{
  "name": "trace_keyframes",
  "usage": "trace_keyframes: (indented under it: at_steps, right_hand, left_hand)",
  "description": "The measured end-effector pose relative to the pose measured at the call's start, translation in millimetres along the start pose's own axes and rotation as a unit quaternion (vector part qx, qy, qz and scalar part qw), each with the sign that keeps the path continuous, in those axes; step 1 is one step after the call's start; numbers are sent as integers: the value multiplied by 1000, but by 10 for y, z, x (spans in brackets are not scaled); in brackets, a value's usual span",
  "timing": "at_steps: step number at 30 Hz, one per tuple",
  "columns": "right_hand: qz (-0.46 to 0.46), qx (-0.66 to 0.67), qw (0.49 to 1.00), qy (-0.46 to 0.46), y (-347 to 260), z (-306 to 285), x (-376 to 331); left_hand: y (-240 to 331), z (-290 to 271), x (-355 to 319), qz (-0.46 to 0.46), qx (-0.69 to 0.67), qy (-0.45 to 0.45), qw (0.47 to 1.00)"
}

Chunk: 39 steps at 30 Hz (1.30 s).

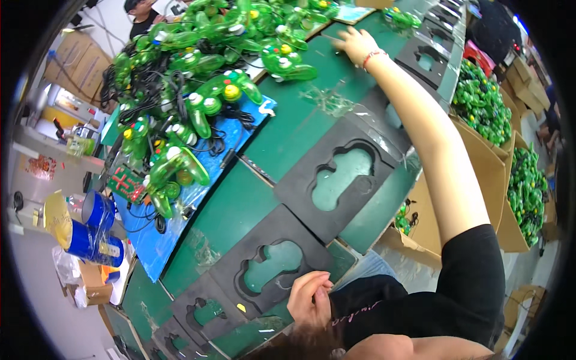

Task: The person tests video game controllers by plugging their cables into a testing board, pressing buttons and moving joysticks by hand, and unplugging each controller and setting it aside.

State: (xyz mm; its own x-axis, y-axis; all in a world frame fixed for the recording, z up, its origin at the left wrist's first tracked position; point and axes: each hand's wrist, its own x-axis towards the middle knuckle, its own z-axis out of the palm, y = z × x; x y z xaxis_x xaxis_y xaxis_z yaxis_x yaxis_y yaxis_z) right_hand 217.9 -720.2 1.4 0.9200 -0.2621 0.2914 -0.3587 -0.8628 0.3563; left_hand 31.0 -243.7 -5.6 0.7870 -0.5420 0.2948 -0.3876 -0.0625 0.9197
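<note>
The left hand (309,300) is seen low, beside the near corner of a black foam-like cut-out frame (282,223); its fingers are curled in, and whether anything is held inside cannot be told. The right hand (357,47), a red bracelet (375,57) worn at its wrist, is stretched far over the green bench (225,204); its fingers are blurred but extended and parted, with nothing seen gripped. To its right, a small cluster of translucent green controllers (401,20) is noted on the bench. To its left, a large pile of green game controllers (207,60) is heaped, black cables tangled among them, yellow, white and red controls showing. The pile's near end is carried on a blue sheet (162,240), where a green-and-red circuit board (126,183) is also noted. More frames are laid along the bench, green showing through their controller-shaped openings. Clear crumpled film (329,101) is left between pile and frames. At right, controllers are held in cardboard boxes (468,162). Blue cylindrical containers (96,243) are stood at far left; a co-worker (143,13) is partly seen beyond the pile.
</note>
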Motion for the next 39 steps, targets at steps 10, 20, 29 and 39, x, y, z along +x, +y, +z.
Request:
trace_keyframes:
  at_steps: [10,20,29,39]
  right_hand:
    - [190,171,852,457,658,-459,-9]
    - [-1,460,676,576,212,-2804,-562]
    - [-227,470,744,416,-795,-3351,-1519]
    - [-322,488,734,346,-1500,-3585,-1886]
  left_hand:
    - [-50,-74,-55,-21,-97,-1,995]
    - [72,-62,1,25,-45,13,999]
    - [226,-256,248,169,69,80,980]
    - [225,-94,401,68,-121,186,973]
